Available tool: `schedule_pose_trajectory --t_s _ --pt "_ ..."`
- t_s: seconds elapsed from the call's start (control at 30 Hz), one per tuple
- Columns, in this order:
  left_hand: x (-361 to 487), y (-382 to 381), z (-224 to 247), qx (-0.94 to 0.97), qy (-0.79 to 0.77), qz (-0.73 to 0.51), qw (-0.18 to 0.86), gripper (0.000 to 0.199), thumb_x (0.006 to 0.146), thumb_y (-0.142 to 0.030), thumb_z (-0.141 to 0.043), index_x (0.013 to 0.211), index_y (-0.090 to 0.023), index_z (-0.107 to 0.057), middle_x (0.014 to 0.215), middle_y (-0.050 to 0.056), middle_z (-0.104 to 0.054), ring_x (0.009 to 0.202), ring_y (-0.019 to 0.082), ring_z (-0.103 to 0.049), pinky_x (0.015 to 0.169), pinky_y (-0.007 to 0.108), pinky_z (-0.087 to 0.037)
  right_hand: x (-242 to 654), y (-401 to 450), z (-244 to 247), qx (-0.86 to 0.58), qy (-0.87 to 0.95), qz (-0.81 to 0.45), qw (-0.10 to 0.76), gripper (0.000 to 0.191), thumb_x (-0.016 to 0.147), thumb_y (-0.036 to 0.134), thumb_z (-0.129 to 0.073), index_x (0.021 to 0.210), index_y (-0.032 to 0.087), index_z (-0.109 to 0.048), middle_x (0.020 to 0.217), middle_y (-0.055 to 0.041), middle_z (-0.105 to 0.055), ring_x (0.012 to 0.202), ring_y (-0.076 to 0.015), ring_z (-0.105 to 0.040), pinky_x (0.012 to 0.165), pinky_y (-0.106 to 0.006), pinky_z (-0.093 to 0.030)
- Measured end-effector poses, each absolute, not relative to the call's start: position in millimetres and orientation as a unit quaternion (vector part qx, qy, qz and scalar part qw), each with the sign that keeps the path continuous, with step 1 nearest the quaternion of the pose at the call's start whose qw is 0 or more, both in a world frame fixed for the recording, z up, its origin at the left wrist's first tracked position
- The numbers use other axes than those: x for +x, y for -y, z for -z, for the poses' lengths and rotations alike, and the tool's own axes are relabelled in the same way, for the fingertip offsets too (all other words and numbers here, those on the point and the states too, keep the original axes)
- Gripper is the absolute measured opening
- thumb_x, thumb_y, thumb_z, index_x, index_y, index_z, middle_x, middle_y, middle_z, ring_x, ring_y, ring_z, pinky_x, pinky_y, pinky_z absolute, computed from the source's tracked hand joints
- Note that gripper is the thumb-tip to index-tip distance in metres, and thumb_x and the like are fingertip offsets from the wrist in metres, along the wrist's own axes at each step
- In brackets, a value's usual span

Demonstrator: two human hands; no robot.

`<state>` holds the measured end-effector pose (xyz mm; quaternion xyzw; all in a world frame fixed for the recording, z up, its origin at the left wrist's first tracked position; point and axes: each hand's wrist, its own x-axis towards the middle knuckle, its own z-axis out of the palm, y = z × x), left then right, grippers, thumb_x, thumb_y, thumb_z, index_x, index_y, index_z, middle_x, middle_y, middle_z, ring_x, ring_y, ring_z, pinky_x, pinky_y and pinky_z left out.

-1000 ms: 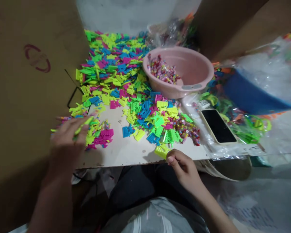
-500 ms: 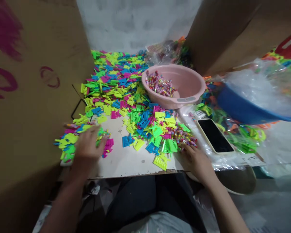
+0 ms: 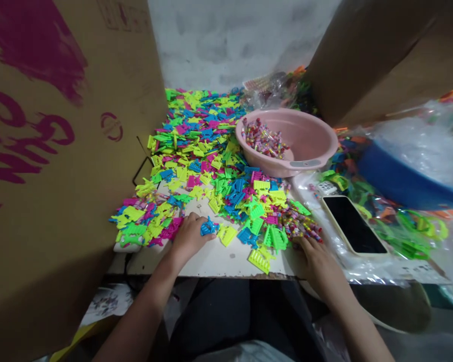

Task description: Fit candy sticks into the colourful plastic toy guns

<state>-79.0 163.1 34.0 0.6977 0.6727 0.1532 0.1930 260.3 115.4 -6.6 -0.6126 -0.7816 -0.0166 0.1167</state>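
My left hand rests low over the table, with thumb and fingers closed around a small blue comb-like plastic piece. A yellow comb-like piece lies just right of it. My right hand is at the front edge of a pile of small shiny wrapped sticks that look like candies. Its fingers are curled down and together at the pile; whatever they pinch is hidden. Between the hands lie loose green comb-like pieces and another yellow one near the table edge.
A pink basin holds more wrapped sticks. Behind it and to its left spreads a heap of bright plastic pieces. A phone lies on plastic film at right, near a blue basin. Cardboard boxes flank the table.
My left hand has moved right from the left-hand pile to the blue piece and closed on it. My right hand stays by the wrapped sticks. The whole view has shifted slightly.
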Motion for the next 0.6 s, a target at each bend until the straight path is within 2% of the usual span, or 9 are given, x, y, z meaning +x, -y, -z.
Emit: schedule_pose_trajectory --t_s 0.07,0.13,0.23,0.33,0.43,0.5,0.6 --pt "-84.2 -162.7 -34.5 0.68 -0.664 -0.208 0.232 0.016 0.066 -0.025 -0.074 0.079 -0.02 -0.067 0.093 0.007 -0.063 0.1 0.029 -0.06 0.086 0.035 -0.046 264.1 -121.7 6.2 -0.589 0.799 0.029 0.116 0.031 0.085 0.009 -0.043 0.109 0.017 -0.062 0.097 -0.0129 -0.068 0.087 -0.0275 -0.064 0.077 -0.041 -0.05" --pt "-87.9 -162.4 -34.7 0.666 -0.661 -0.238 0.25 0.01 0.069 -0.025 -0.07 0.072 -0.021 -0.062 0.084 0.004 -0.064 0.088 0.025 -0.062 0.077 0.032 -0.046 267.0 -125.3 3.5 -0.57 0.809 0.037 0.137 0.027 0.088 0.014 -0.044 0.105 0.018 -0.064 0.094 -0.0132 -0.068 0.087 -0.0291 -0.064 0.077 -0.043 -0.049" --pt "-87.1 -159.2 -37.0 0.605 -0.661 -0.307 0.321 0.017 0.071 -0.033 -0.069 0.071 -0.021 -0.058 0.07 0.0 -0.063 0.072 0.02 -0.062 0.065 0.028 -0.046 264.4 -121.9 -6.8 -0.558 0.8 0.017 0.221 0.023 0.091 0.024 -0.044 0.101 0.019 -0.064 0.09 -0.012 -0.066 0.083 -0.0287 -0.062 0.07 -0.041 -0.049" --pt "-72.0 -147.5 -42.8 0.454 -0.629 -0.433 0.459 0.031 0.06 -0.035 -0.078 0.078 -0.019 -0.057 0.067 -0.004 -0.062 0.067 0.016 -0.06 0.062 0.025 -0.047 246.7 -108.6 -23.7 -0.56 0.751 -0.036 0.348 0.017 0.092 0.029 -0.049 0.1 0.021 -0.062 0.088 -0.0089 -0.062 0.082 -0.0253 -0.06 0.069 -0.037 -0.048" --pt "-43.7 -127.1 -49.9 0.327 -0.562 -0.496 0.575 0.051 0.052 -0.028 -0.085 0.095 -0.02 -0.06 0.071 -0.005 -0.063 0.066 0.013 -0.06 0.062 0.023 -0.05 213.6 -91.9 -40.5 -0.55 0.697 -0.119 0.444 0.01 0.089 0.03 -0.057 0.094 0.024 -0.063 0.091 -0.0066 -0.058 0.088 -0.0231 -0.058 0.075 -0.035 -0.049" --pt "-24.3 -113.1 -53.5 0.267 -0.516 -0.494 0.647 0.05 0.05 -0.026 -0.087 0.092 -0.018 -0.062 0.073 -0.004 -0.064 0.066 0.012 -0.061 0.064 0.023 -0.051 188.8 -82.5 -47.3 -0.506 0.696 -0.241 0.449 0.009 0.09 0.029 -0.058 0.096 0.024 -0.062 0.102 -0.0067 -0.061 0.098 -0.0221 -0.059 0.084 -0.035 -0.049" --pt "-4.3 -98.9 -55.0 0.189 -0.464 -0.488 0.715 0.041 0.048 -0.025 -0.09 0.079 -0.015 -0.064 0.071 -0.002 -0.065 0.067 0.012 -0.063 0.066 0.024 -0.052 159.1 -73.1 -48.2 -0.486 0.649 -0.371 0.452 0.008 0.093 0.028 -0.052 0.097 0.023 -0.057 0.092 -0.0039 -0.065 0.088 -0.0177 -0.063 0.078 -0.03 -0.052"
